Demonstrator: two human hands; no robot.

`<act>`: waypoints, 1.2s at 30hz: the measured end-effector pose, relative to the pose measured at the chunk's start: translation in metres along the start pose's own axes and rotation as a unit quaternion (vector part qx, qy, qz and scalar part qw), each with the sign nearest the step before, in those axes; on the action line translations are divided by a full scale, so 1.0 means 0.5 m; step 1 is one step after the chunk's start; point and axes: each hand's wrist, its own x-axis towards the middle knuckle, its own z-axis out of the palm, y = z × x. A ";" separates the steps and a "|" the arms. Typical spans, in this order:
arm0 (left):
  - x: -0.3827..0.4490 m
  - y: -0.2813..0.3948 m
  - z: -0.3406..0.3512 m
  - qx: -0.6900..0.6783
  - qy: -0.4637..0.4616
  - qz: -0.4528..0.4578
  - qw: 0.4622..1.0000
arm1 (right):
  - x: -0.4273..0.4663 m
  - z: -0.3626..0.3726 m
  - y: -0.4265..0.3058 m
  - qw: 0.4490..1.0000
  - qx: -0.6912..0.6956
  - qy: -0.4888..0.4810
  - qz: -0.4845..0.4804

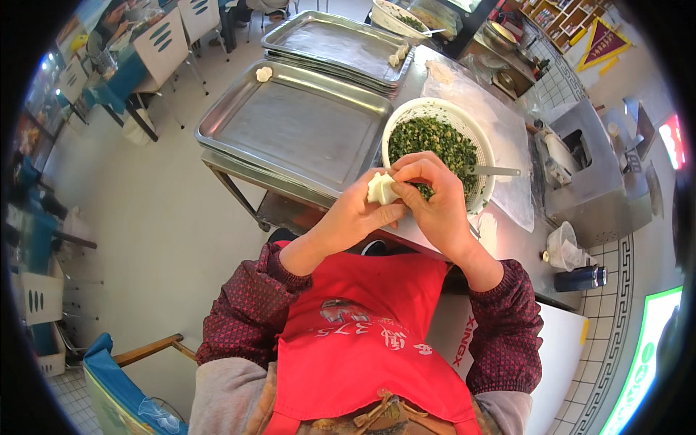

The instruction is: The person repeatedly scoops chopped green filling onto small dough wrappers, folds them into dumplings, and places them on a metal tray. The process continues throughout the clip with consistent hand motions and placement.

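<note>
My left hand (361,209) cradles a pleated dough dumpling (381,188), and the fingers of my right hand (433,193) pinch its edge. Both hands are close together over the near left rim of a white perforated basket (485,130), which holds chopped green filling (429,136). A flat metal handle (497,171) sticks out of the filling over the basket's right rim. To the left, a metal tray (304,119) has one dumpling (263,74) in its far left corner. Another stacked tray (331,41) behind it carries several dumplings (398,55) at its right end.
A floured plastic sheet (508,179) lies right of the basket, with pale dough (441,73) at its far end. A clear plastic tub (562,244) and a dark flask (580,278) stand at the right. Farther back is a white bowl (399,20) of greens.
</note>
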 end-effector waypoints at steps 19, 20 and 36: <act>-0.087 -0.052 -0.121 0.009 0.174 -0.036 0.984 | 0.377 0.188 0.083 0.957 -0.145 -0.249 -0.043; -0.096 -0.064 -0.117 0.006 0.113 -0.052 0.992 | 0.412 0.216 0.109 0.955 -0.160 -0.243 -0.051; -0.147 -0.147 -0.150 0.032 0.055 -0.069 0.996 | 0.647 0.446 0.338 0.958 -0.165 -0.186 -0.141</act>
